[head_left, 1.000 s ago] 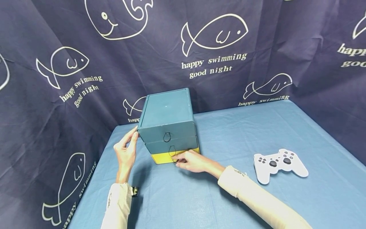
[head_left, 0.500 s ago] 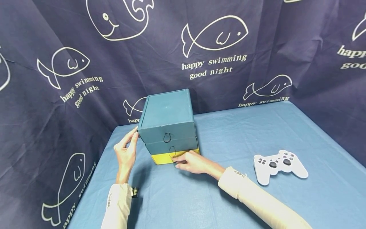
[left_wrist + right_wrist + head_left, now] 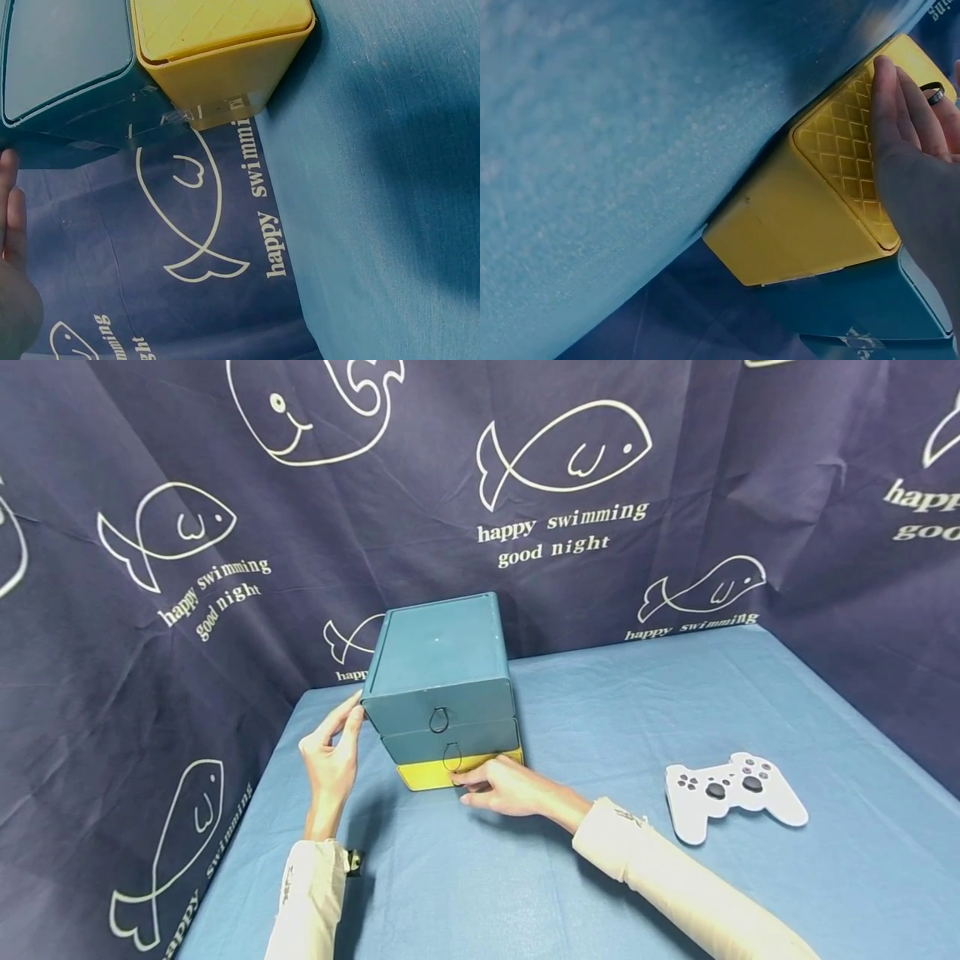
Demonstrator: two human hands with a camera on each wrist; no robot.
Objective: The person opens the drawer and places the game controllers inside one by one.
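A stack of drawers stands near the back of the table, with two teal units (image 3: 442, 647) above a yellow drawer (image 3: 427, 774). Each front carries a thin dark loop handle. My right hand (image 3: 506, 785) is at the yellow drawer's front, fingers pinching its loop handle (image 3: 933, 93); in the right wrist view the fingers overlap the quilted yellow face. On the other side, my left hand (image 3: 332, 756) touches the teal stack's left front edge with thumb and extended fingers. All the drawers look pushed in.
A white game controller (image 3: 735, 793) lies on the right of the blue cloth-covered table (image 3: 600, 718). Dark blue curtain (image 3: 570, 585) with fish drawings hangs behind the stack and at both sides.
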